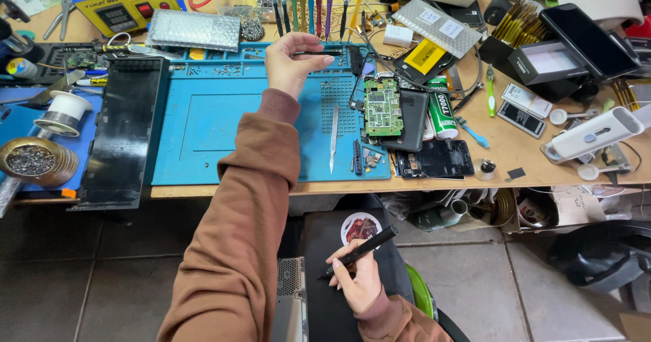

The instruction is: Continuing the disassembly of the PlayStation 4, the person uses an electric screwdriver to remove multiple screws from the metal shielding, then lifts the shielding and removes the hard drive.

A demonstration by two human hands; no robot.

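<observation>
The left hand is raised over the blue work mat on the desk, fingers pinched narrow on a thin dark bit, possibly a screwdriver tip; its shape is hard to read. The right hand sits low, below the desk edge, closed around a black pen-like screwdriver handle, held near its middle. Both pieces look light, stiff and smooth, so a fingertip pinch suits them, though the small bit could slip. A green circuit board and metal tweezers lie on the mat's right side, near the front edge. The mat's middle is bare; the desk's right half is crowded.
</observation>
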